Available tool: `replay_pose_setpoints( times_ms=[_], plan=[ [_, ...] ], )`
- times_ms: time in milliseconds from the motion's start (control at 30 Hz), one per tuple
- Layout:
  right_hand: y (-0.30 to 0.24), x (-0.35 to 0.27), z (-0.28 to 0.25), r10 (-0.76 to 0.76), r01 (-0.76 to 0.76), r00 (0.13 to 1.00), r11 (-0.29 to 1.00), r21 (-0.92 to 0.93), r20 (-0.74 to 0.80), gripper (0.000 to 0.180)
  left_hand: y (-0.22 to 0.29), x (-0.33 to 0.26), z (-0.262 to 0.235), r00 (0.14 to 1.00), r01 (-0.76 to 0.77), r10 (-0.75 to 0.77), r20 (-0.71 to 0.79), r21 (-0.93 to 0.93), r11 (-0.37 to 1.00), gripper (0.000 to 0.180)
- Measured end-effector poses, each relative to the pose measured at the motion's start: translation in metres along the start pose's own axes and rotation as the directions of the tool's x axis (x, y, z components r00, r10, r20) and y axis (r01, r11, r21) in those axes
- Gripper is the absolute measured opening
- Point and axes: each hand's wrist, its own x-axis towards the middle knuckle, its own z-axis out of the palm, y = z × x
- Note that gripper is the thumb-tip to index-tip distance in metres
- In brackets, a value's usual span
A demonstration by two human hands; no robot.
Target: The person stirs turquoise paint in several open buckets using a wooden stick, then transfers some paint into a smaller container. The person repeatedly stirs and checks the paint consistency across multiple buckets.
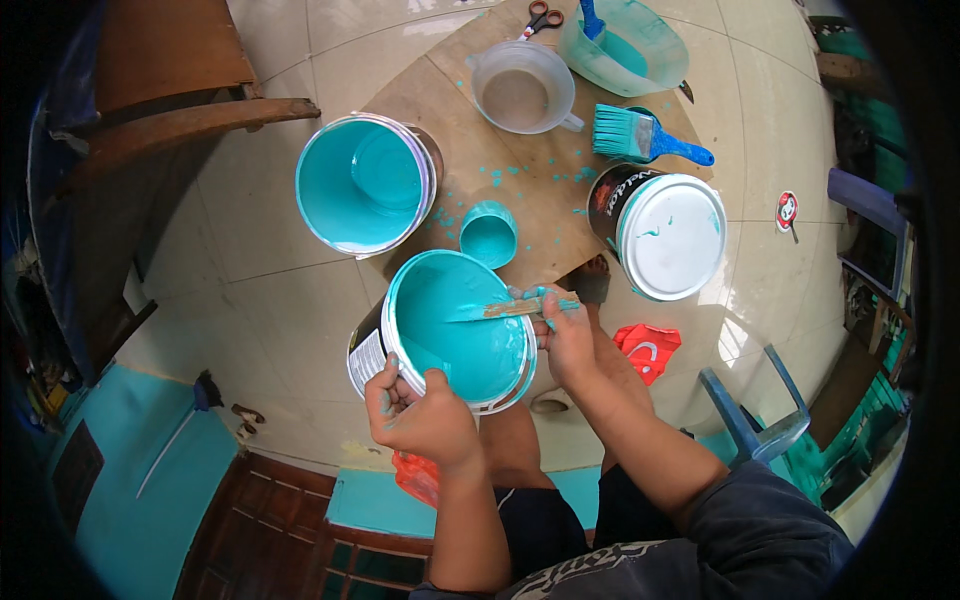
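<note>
A paint bucket with turquoise paint inside tilts in front of me. My left hand is closed on its near-left rim, thumb up. In my right hand is a flat wooden stick, gripped at the far right rim. Its paint-coated end reaches over the paint; whether the tip is under the surface is hard to tell. Just beyond the bucket stands a small turquoise-smeared cup. To the left, a second open bucket has its inside coated turquoise.
Spattered brown sheeting covers part of the tiled floor. On it are a clear measuring jug, scissors, a plastic tub and a wide brush. A white-lidded bucket stands right. Wooden furniture occupies the far left.
</note>
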Motion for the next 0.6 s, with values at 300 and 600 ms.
replay_pose_setpoints(
  times_ms=[300,600],
  plan=[
    [-0.011,-0.023,0.015,-0.197,0.196,0.98,0.945,-0.261,0.023,0.044,-0.038,0.011,-0.016,1.0,-0.005,0.004,-0.009,-0.073,0.997,0.03],
    [-0.024,-0.028,0.025,-0.585,0.65,0.739,0.486,-0.584,0.335,0.028,-0.075,0.022,-0.023,0.999,0.041,-0.037,0.024,-0.24,0.97,0.041]
  ],
)
